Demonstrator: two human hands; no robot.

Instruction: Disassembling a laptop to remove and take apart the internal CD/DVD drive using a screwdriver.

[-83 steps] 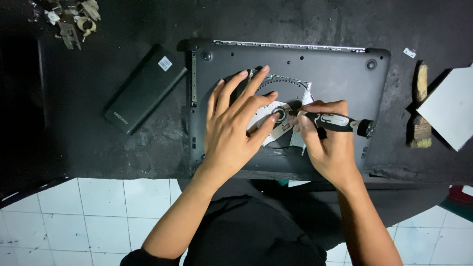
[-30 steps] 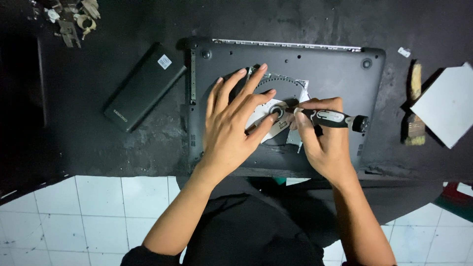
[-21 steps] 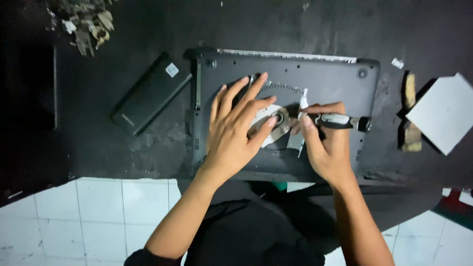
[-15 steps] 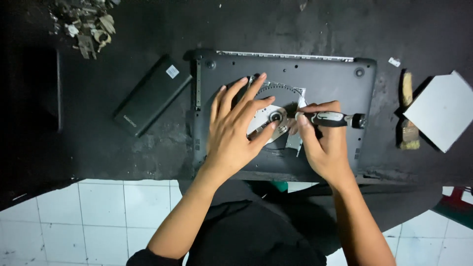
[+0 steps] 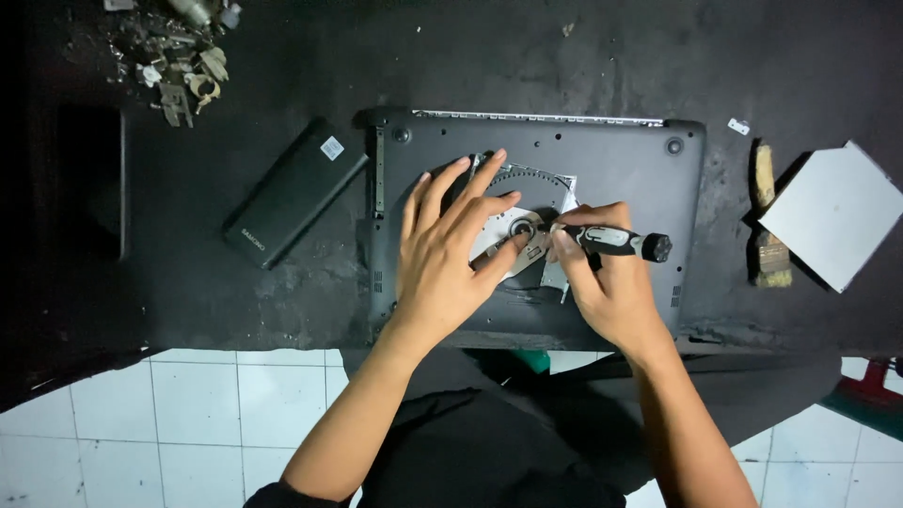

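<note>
You are mid-way through working a fastener at the hub of the round metal part [image 5: 513, 230] seated in the opening of the upturned laptop base [image 5: 621, 169], which lies in the centre of the frame on the dark worktable [image 5: 564, 66]. Your left hand [image 5: 442, 259] lies flat and spread over that part, fingers splayed toward the upper right, pressing it down and closed on nothing. Your right hand [image 5: 607, 277] is wrapped snugly round the black-and-grey screwdriver [image 5: 616, 242], whose tip points left and meets the hub just beside your left fingertips. The next move, as I judge it, calls for steady downward pressure and a straight tip while you turn. Whether the screw is loose I cannot tell. A black battery pack [image 5: 293, 193] lies at centre left; a flat grey drive [image 5: 832, 226] lies at the right edge
</note>
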